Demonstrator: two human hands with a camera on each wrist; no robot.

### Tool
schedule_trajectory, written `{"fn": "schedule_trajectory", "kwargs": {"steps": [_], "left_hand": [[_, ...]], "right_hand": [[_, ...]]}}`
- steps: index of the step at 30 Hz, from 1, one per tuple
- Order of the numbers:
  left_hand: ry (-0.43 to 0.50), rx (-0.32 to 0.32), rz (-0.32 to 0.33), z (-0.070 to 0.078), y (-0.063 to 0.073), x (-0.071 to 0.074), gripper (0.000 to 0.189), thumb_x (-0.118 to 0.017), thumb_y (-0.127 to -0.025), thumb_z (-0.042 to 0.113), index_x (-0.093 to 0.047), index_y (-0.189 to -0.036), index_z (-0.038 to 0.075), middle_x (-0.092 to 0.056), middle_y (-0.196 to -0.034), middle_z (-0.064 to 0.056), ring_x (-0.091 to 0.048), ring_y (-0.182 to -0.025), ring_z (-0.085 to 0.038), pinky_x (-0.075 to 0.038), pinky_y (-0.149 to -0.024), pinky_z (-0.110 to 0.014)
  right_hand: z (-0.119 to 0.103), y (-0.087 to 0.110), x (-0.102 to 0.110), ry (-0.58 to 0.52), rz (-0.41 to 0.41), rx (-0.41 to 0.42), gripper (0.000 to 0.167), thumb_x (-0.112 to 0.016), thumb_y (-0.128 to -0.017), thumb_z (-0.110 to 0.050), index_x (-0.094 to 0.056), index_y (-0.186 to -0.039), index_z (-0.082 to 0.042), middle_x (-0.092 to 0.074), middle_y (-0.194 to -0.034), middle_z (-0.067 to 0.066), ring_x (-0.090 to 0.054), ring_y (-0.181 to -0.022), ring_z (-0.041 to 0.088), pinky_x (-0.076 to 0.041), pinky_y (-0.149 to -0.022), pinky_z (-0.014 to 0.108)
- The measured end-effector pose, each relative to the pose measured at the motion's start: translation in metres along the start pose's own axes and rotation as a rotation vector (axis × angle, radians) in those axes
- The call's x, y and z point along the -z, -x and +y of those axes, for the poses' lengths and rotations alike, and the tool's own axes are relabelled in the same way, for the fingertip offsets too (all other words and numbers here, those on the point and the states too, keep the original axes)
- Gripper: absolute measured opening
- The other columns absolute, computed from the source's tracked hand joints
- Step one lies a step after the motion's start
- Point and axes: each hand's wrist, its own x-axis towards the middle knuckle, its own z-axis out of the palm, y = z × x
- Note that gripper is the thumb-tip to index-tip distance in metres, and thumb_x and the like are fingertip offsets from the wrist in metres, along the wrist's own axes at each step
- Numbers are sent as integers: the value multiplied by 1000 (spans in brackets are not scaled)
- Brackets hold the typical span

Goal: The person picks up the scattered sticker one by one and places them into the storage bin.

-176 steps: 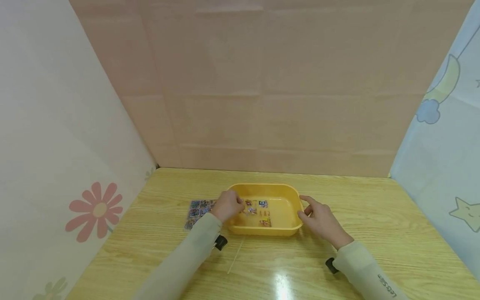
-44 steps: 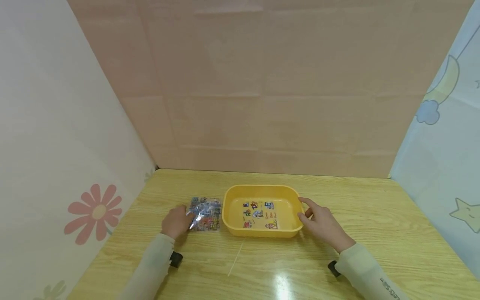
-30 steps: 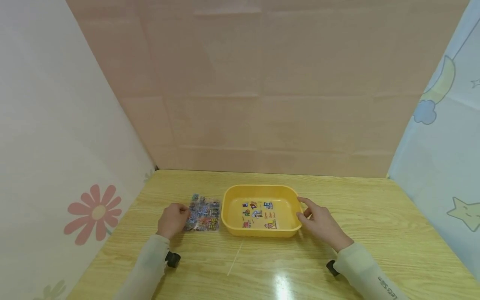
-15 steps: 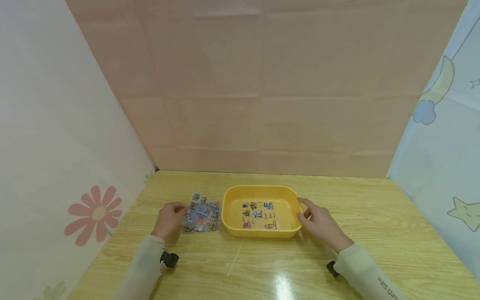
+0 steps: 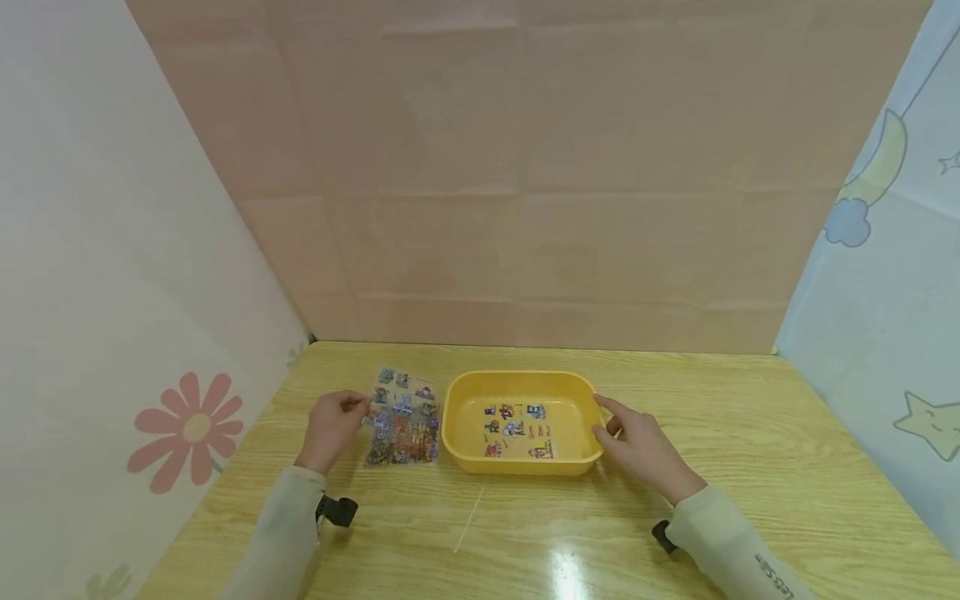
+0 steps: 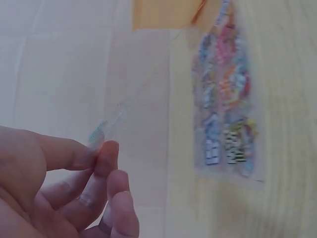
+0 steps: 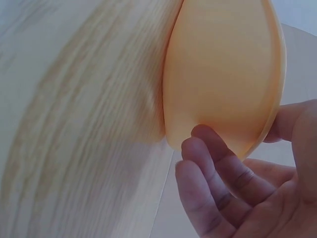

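Note:
At the left of the table, my left hand (image 5: 330, 429) pinches the edge of a clear sticker sheet (image 5: 405, 386) between thumb and fingertips. In the left wrist view the thin sheet (image 6: 116, 116) slants up from the table into that pinch. Below it lie more printed sticker sheets (image 5: 401, 446). Just right of them stands a yellow plastic tray (image 5: 525, 467) with a sticker sheet (image 5: 513, 429) flat inside. My right hand (image 5: 645, 450) grips the tray's right end, thumb at the rim (image 7: 281, 74) and fingers on the outer wall.
The wood-grain table (image 5: 712, 400) ends at a pinkish backdrop (image 5: 517, 250). Patterned white side walls rise at left and right. A thin pale strip (image 5: 469, 521) lies in front of the tray.
Nearly six seconds ago my left hand was over the tray; it has since moved left to the sheets. In the last second it has lifted one sheet's edge, shifting it away. My right hand stays put.

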Motion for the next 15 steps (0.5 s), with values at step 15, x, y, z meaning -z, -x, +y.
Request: {"fn": "schedule_trajectory", "kwargs": {"steps": [15], "left_hand": [[40, -1, 115, 28, -3, 18, 36, -58, -103, 26, -69, -120, -3, -74, -102, -17, -70, -85, -23, -54, -66, -27]], "right_hand": [[-2, -1, 1, 7, 4, 10, 53, -60, -98, -17, -46, -145, 5, -66, -77, -2, -46, -49, 9, -42, -51, 25]]}}
